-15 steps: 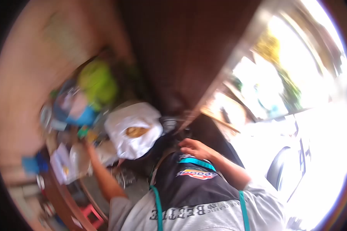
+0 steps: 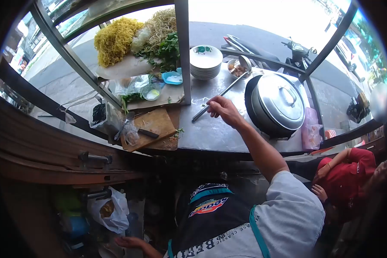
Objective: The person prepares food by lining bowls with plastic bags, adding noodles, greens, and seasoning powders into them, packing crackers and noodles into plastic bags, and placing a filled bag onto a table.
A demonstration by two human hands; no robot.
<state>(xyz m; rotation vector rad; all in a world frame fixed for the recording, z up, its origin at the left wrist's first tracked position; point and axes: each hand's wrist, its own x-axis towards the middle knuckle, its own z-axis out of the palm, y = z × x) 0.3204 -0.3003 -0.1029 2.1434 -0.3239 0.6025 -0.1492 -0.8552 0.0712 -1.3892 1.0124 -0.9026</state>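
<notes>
My right hand (image 2: 224, 111) reaches over the metal counter (image 2: 221, 139), its fingers curled at the handle of a long metal ladle (image 2: 232, 88). The ladle's bowl end rests at a small bowl (image 2: 238, 69) of brownish food. Low on the left, my left hand (image 2: 130, 242) is held out with fingers extended and nothing visible in it. Above it sits a white plastic bag (image 2: 117, 213) with something yellowish-brown inside. A large lidded pot (image 2: 281, 102) stands right of my right hand, and a stack of plates (image 2: 205, 62) is beyond it.
Left of the counter is a cutting board (image 2: 152, 127) with a knife (image 2: 148, 133). Yellow noodles (image 2: 116, 41), sprouts (image 2: 162, 26) and greens (image 2: 167, 51) lie on a shelf behind a metal post (image 2: 183, 51). A pink container (image 2: 311, 129) flanks the pot. A person in red (image 2: 346, 180) is at right.
The view has swung from the bags at left round to the counter. My right hand has gone from beside my body out to the ladle; my left now shows low at left.
</notes>
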